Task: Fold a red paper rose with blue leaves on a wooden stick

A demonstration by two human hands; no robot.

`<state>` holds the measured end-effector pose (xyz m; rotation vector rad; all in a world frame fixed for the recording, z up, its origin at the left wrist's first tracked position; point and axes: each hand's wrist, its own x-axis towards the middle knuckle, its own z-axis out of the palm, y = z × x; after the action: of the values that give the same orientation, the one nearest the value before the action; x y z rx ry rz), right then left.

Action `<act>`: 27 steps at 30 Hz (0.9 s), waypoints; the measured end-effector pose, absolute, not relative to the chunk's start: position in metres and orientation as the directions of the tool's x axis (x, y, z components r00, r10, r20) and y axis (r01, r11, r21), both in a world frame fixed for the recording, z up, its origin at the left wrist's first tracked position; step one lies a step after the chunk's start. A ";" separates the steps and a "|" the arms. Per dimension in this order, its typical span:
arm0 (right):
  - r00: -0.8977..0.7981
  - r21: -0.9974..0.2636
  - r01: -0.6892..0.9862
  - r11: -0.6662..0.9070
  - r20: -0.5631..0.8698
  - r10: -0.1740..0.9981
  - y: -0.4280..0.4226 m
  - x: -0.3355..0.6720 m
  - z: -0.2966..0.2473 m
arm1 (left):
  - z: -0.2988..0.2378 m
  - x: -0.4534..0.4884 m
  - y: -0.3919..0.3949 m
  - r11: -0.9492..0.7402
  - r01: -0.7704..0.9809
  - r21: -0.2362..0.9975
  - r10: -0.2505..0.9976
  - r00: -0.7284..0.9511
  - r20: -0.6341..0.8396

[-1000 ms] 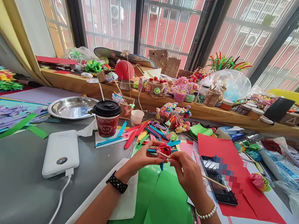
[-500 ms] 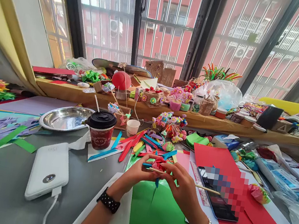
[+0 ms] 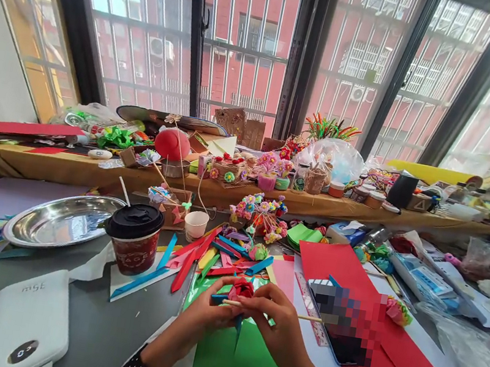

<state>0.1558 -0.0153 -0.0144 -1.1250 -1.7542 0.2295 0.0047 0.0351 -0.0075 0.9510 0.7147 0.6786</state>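
While fingers point(image 3: 263, 303) pinch, one flower point(image 3: 241, 286), one stick point(image 3: 301, 316)

red paper flower point(image 3: 241, 287), level wooden stick point(image 3: 304, 317)

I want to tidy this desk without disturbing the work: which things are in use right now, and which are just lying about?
In use: left hand and right hand together hold the red paper flower, wooden stick and blue paper strip.
Lying about: coffee cup, steel tray, power bank, phone.
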 end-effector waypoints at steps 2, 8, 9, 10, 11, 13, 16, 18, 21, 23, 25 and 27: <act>-0.047 -0.673 0.555 0.490 0.562 0.826 -0.017 0.153 -0.013 | -0.011 0.004 0.033 0.436 -0.210 0.875 0.765 0.599 -0.237; -0.010 -0.752 0.517 0.409 0.472 0.881 -0.017 0.150 -0.012 | -0.017 0.005 0.028 0.491 -0.261 0.831 0.739 0.629 -0.240; -0.008 -0.756 0.512 0.409 0.471 0.882 -0.017 0.150 -0.013 | -0.018 0.005 0.028 0.493 -0.267 0.828 0.733 0.640 -0.230; -0.008 -0.759 0.507 0.409 0.471 0.882 -0.017 0.150 -0.013 | -0.019 0.004 0.029 0.495 -0.271 0.825 0.725 0.653 -0.221; -0.009 -0.759 0.506 0.410 0.471 0.882 -0.017 0.150 -0.014 | -0.020 0.003 0.030 0.498 -0.270 0.824 0.717 0.663 -0.215; -0.008 -0.750 0.519 0.409 0.475 0.880 -0.016 0.149 -0.016 | -0.022 0.002 0.031 0.500 -0.261 0.826 0.708 0.673 -0.216; -0.006 -0.727 0.552 0.408 0.486 0.874 -0.016 0.148 -0.017 | -0.025 0.001 0.033 0.488 -0.260 0.833 0.724 0.654 -0.220; 0.004 -0.730 0.551 0.404 0.487 0.874 -0.015 0.147 -0.018 | -0.023 0.000 0.032 0.483 -0.268 0.834 0.731 0.648 -0.215; 0.019 -0.751 0.524 0.402 0.482 0.876 -0.015 0.147 -0.018 | -0.018 0.000 0.030 0.483 -0.271 0.833 0.718 0.667 -0.199; 0.005 -0.763 0.507 0.401 0.467 0.884 -0.015 0.147 -0.019 | -0.017 0.000 0.029 0.475 -0.255 0.842 0.724 0.658 -0.208; -0.020 -0.757 0.521 0.394 0.451 0.892 -0.015 0.148 -0.020 | -0.018 0.001 0.029 0.461 -0.235 0.856 0.745 0.626 -0.229; -0.039 -0.734 0.559 0.387 0.442 0.896 -0.015 0.148 -0.020 | -0.021 0.003 0.031 0.448 -0.220 0.867 0.762 0.601 -0.241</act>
<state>0.1480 -0.0152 -0.0202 -1.2872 -1.7182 0.4566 0.0026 0.0308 -0.0209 0.9113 0.6900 0.6711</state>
